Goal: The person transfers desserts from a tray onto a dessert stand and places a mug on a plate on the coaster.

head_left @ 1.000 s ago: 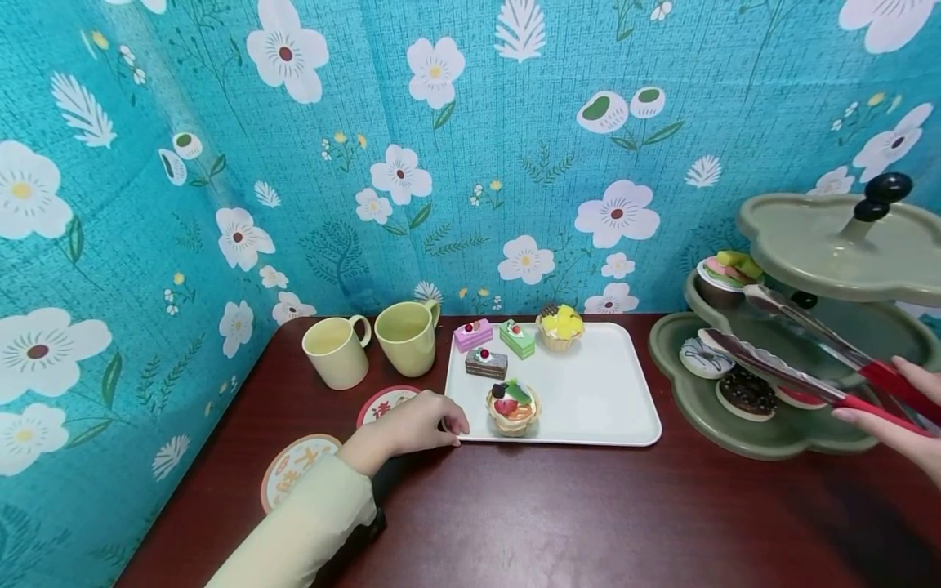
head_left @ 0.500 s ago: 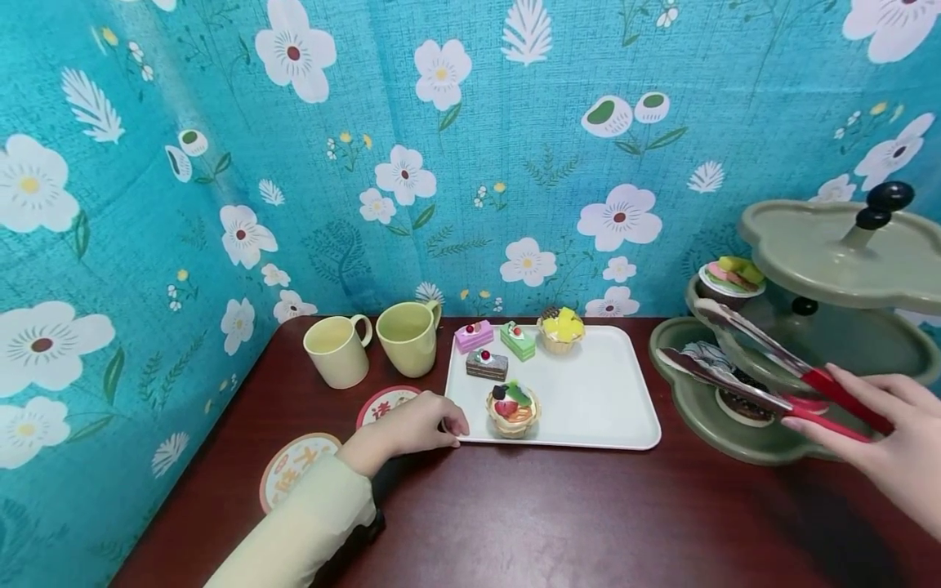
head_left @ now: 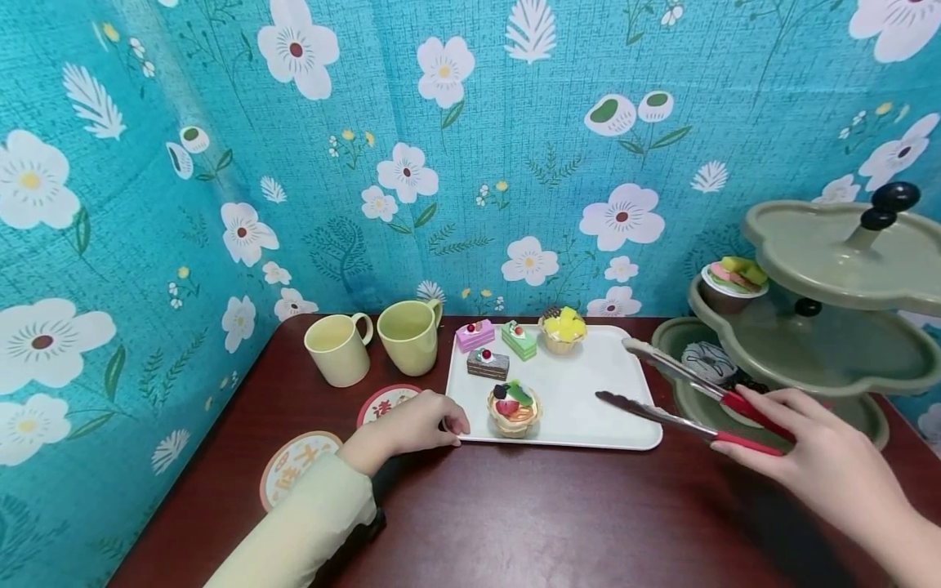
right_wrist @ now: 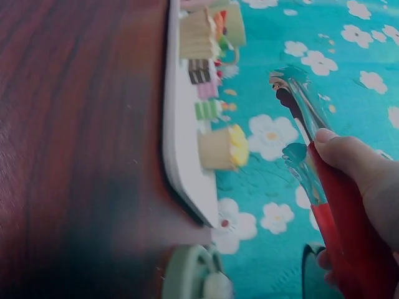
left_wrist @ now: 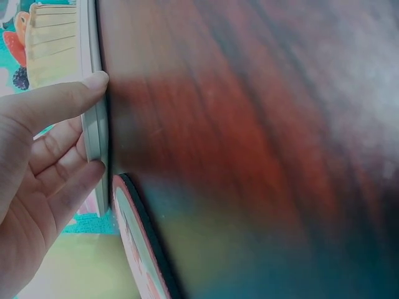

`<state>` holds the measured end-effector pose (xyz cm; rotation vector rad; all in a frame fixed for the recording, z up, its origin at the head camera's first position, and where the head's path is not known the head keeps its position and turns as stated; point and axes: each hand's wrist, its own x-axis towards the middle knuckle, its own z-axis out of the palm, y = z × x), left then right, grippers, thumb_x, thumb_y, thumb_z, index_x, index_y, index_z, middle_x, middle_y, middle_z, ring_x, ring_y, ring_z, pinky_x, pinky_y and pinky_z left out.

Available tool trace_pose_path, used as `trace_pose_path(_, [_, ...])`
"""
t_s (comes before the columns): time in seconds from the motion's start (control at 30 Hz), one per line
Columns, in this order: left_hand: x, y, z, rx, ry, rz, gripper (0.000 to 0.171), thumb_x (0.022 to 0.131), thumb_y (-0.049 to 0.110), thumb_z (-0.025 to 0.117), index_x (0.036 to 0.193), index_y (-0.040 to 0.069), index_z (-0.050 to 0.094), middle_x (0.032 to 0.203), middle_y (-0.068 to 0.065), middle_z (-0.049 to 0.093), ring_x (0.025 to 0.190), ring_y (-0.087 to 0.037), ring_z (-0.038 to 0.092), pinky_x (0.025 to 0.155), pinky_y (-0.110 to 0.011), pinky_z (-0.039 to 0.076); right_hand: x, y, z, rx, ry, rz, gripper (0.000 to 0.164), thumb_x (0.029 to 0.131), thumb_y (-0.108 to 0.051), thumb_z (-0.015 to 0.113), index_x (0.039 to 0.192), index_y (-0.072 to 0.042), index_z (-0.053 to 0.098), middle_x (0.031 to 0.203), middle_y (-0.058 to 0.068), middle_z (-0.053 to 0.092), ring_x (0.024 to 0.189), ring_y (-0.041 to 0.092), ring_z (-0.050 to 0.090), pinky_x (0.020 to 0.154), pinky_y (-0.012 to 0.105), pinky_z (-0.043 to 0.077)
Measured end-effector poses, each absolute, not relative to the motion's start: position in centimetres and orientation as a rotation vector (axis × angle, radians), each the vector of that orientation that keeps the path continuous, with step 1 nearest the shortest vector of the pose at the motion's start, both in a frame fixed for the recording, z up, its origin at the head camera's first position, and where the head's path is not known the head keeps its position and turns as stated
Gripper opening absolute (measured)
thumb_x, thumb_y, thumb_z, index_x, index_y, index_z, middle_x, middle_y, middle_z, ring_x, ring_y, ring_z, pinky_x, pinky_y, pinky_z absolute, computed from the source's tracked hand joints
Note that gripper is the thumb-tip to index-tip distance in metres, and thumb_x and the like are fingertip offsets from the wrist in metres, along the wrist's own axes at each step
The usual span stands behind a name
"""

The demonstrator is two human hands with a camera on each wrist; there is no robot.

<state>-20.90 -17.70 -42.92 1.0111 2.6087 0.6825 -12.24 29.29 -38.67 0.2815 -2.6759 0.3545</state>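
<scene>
The left hand (head_left: 421, 423) pinches the near-left corner of the white tray (head_left: 573, 412); the right hand (head_left: 823, 445) grips red-handled tongs (right_wrist: 343, 218), tips spread, apparently above the tray.

Bright head view (wrist views hazier).

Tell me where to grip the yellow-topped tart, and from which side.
Probably pinch the yellow-topped tart by its pale shell, below the lumpy topping, bringing the tongs in from the right. It stands upright, the tray is bare on that side, and the green cake slice sits close on its left.
</scene>
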Motion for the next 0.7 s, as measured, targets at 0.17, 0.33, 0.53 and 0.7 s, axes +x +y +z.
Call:
trace_pose_path(0.17, [-20.9, -17.7, -42.9, 1.009, 2.61, 0.687, 0.009, 0.089, 0.006, 0.079, 0.094, 0.012, 0.076, 0.082, 0.01, 0.066, 0.077, -0.006, 0.059, 0.075, -0.023, 0.052, -12.6, 28.5, -39.7, 0.414, -2.636, 0.383, 0.081, 0.055, -0.047, 0.098, 0.113, 0.005, 0.073, 0.1, 0.015, 0.062, 0.07, 0.026, 0.059, 0.052, 0.038, 0.046])
trace_pose_path(0.33, [-20.9, -17.7, -42.9, 1.003, 2.613, 0.684, 0.009, 0.089, 0.006, 0.08, 0.094, 0.013, 0.077, 0.082, 0.009, 0.067, 0.077, -0.006, 0.059, 0.076, -0.023, 0.052, -13.0, 27.5, -40.9, 0.552, -2.579, 0.437, 0.069, 0.056, -0.04, 0.098, 0.107, 0.0, 0.076, 0.097, 0.008, 0.062, 0.069, 0.02, 0.059, 0.053, 0.037, 0.05])
trace_pose_path(0.53, [-20.9, -17.7, -43.0, 1.006, 2.609, 0.693, 0.009, 0.089, 0.005, 0.079, 0.094, 0.012, 0.076, 0.082, 0.01, 0.066, 0.078, -0.006, 0.059, 0.076, -0.023, 0.052, -13.2, 26.0, -42.1, 0.579, -2.667, 0.511, 0.066, 0.063, -0.047, 0.095, 0.108, -0.002, 0.077, 0.104, 0.011, 0.067, 0.081, 0.029, 0.067, 0.064, 0.049, 0.057])
trace_pose_path(0.7, [-20.8, -17.7, -42.9, 1.006, 2.602, 0.696, 0.009, 0.089, 0.005, 0.079, 0.094, 0.012, 0.076, 0.082, 0.01, 0.066, 0.078, -0.006, 0.059, 0.076, -0.023, 0.052, -13.4, 24.9, -43.0, 0.611, -2.695, 0.549, 0.062, 0.066, -0.049, 0.094, 0.108, -0.005, 0.078, 0.107, 0.01, 0.067, 0.085, 0.028, 0.069, 0.069, 0.05, 0.057])
